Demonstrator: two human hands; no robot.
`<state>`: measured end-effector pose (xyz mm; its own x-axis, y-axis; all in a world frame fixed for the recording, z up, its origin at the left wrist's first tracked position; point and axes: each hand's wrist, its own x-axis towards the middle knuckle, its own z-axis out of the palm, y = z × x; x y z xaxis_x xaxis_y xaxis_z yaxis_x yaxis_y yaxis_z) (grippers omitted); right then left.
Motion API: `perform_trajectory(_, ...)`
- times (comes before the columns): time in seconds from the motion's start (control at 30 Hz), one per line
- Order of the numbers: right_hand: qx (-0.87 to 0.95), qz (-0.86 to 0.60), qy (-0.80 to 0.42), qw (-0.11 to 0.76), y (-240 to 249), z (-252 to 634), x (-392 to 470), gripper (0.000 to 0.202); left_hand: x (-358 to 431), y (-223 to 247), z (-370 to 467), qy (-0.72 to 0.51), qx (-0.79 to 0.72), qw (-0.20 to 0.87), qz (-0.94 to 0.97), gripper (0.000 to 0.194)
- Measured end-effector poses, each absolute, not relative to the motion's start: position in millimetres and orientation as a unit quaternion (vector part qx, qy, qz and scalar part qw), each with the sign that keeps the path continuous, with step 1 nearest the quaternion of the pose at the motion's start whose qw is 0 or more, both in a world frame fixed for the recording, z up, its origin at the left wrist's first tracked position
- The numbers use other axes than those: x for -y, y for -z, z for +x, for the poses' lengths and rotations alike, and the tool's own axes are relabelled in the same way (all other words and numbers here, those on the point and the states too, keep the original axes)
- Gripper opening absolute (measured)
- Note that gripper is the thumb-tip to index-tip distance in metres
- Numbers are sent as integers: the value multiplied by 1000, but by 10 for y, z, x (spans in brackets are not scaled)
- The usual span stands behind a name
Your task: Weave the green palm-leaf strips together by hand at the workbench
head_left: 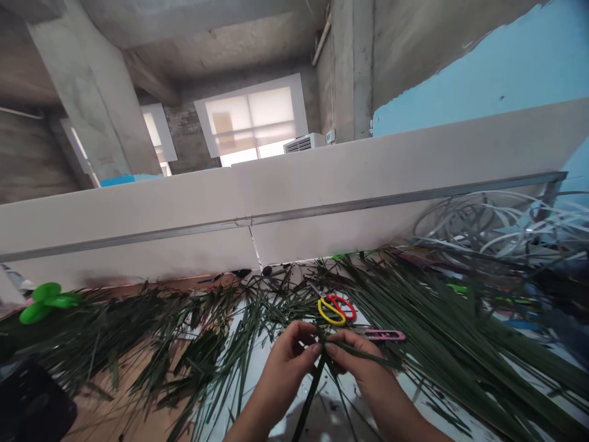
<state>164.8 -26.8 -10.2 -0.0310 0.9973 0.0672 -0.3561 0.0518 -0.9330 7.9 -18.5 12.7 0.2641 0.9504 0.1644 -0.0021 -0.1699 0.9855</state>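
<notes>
My left hand (297, 353) and my right hand (352, 356) meet at the lower middle, thumbs and fingers closed on green leaf strips (314, 393). The strips cross between my fingertips; some hang down toward me and one sticks out to the right. How they are folded or knotted at the pinch is too small to tell. Just beyond my hands lie scissors (332, 310) with one yellow and one red handle loop. A pink-handled cutter (385, 335) rests right beside my right hand, its front end partly hidden by leaf pieces and my fingers.
Long green leaves (442, 331) are piled on the right. Cut leaf scraps (197, 350) cover the left. White coiled strips (488, 227) stand at the far right. A bright green balloon-like object (46, 302) is at the left. A white partition (294, 178) rises behind the table.
</notes>
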Motion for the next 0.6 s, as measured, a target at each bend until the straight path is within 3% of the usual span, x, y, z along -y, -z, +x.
perform_trajectory(0.17,426,-357,-597,579,159,1644,245,29,200,-128,126,-483,-432,479,592,24)
perform_trajectory(0.6,416,-356,-589,594,125,1629,287,28,203,-161,87,-452,-411,537,582,21)
